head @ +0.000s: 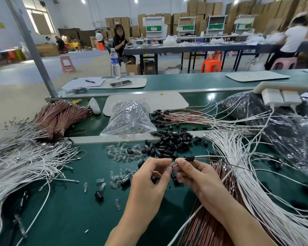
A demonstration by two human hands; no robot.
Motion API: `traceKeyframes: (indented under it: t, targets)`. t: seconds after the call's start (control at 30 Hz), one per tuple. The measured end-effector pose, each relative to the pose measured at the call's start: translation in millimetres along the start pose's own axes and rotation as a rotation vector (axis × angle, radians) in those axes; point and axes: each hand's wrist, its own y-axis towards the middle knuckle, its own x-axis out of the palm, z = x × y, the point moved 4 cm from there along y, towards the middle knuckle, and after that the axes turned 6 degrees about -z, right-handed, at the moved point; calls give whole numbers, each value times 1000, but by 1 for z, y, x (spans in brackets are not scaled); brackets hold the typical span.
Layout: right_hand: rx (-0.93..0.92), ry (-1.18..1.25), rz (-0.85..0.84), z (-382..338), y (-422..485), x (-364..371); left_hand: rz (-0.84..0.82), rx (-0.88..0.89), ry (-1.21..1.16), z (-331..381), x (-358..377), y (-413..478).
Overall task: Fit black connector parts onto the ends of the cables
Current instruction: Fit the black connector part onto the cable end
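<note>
two hands meet above a green table (75, 210). the left hand (149, 176) pinches a small clear bulb (174, 163) between thumb and forefinger. the right hand (194, 176), fingertips touching the bulb's other side, pinches a black connector (189, 158) that sits on the end of a white cable (204, 156) trailing off to the right. just beyond the hands lies a pile of black connectors (169, 141), with loose clear bulbs (117, 153) to its left. bundles of white cables (256, 174) fan out on the right.
</note>
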Motion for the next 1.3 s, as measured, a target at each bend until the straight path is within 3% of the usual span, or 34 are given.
traceKeyframes:
  t: [0.83,1.3]
  targets:
    - [13,23,-5,-1,0,1,-4,136,101,-1,1,1]
    - [56,130,-29,4,2,0,45,122,50,-7,5,-2]
